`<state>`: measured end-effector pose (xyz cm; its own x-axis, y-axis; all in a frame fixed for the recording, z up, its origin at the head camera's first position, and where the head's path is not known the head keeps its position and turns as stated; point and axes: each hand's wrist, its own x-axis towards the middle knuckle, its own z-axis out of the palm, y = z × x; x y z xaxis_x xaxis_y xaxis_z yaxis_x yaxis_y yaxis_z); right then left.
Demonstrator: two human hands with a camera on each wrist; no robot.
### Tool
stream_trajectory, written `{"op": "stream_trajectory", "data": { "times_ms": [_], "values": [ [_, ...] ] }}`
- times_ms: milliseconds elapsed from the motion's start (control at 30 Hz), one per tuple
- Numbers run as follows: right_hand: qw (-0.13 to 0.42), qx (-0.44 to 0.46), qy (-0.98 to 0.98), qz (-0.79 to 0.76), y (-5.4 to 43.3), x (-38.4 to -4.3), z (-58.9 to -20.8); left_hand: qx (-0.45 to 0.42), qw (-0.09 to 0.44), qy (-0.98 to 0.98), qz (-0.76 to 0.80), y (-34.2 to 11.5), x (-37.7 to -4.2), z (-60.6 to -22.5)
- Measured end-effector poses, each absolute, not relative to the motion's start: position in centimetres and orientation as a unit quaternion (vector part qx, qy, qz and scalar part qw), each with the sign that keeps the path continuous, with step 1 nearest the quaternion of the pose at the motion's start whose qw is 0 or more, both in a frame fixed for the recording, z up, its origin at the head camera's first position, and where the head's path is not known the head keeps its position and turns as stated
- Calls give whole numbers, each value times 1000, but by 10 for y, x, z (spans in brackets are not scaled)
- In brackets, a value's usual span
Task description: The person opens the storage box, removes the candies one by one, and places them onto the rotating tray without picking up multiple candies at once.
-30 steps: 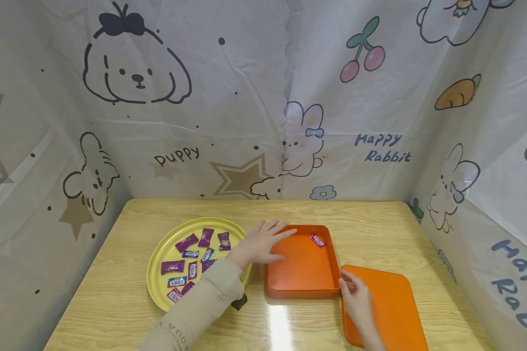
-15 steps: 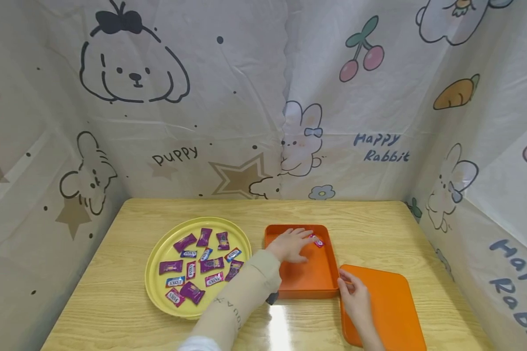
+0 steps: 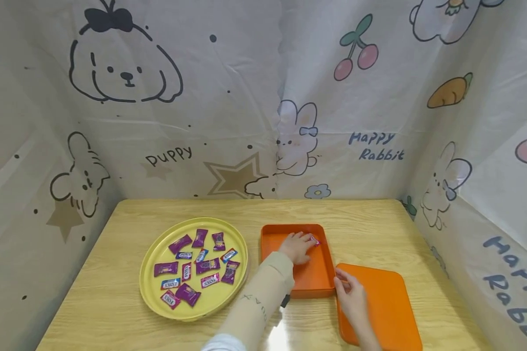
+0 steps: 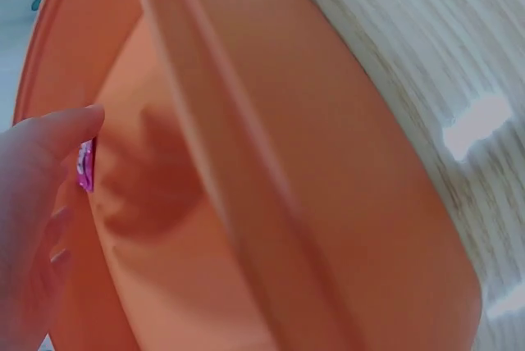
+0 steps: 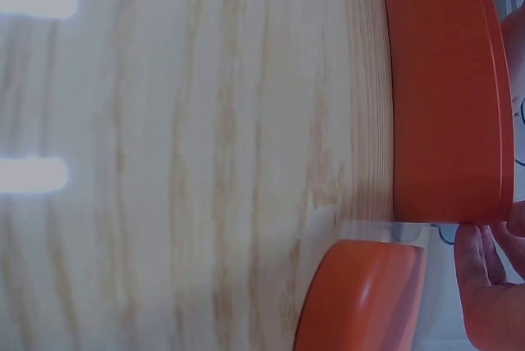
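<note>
An orange square box (image 3: 314, 293) lies open side up in the middle of the table. Inside it, against the far right corner, is a small pink wrapped candy (image 3: 315, 240). My left hand (image 3: 296, 248) reaches into the box with the fingertips close to this candy; whether they touch it is hard to see. In the left wrist view the candy (image 4: 85, 164) shows just past the thumb. My right hand (image 3: 351, 292) touches the box's right wall near the front corner with bent fingertips. Beneath that hand lies the flat orange lid (image 3: 386, 312).
On the left stands a round yellow tray (image 3: 151, 287) with several wrapped candies: purple ones (image 3: 165, 268), blue ones (image 3: 170, 283) and pink ones (image 3: 210, 281). A white printed curtain (image 3: 228, 117) surrounds the table (image 3: 92, 292) at the back and sides.
My left hand has moved right from between the tray and the box, down into the box beside the pink candy. My right hand stays at the box's wall.
</note>
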<state>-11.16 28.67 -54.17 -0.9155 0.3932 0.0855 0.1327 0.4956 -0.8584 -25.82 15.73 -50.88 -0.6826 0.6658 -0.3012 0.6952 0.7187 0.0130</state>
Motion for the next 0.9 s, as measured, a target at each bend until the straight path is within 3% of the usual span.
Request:
{"op": "stream_trajectory", "data": {
  "times_ms": [467,700,900],
  "values": [
    [127,-153,-850,489,287,-113,-544,322,190,927,-28,168,-255,-515],
    [135,-158,-845,493,286,-112,-542,344,128,929,-52,169,-256,-521],
    [137,-159,-848,487,285,-112,-541,348,111,929,-63,165,-259,-526]
  ]
}}
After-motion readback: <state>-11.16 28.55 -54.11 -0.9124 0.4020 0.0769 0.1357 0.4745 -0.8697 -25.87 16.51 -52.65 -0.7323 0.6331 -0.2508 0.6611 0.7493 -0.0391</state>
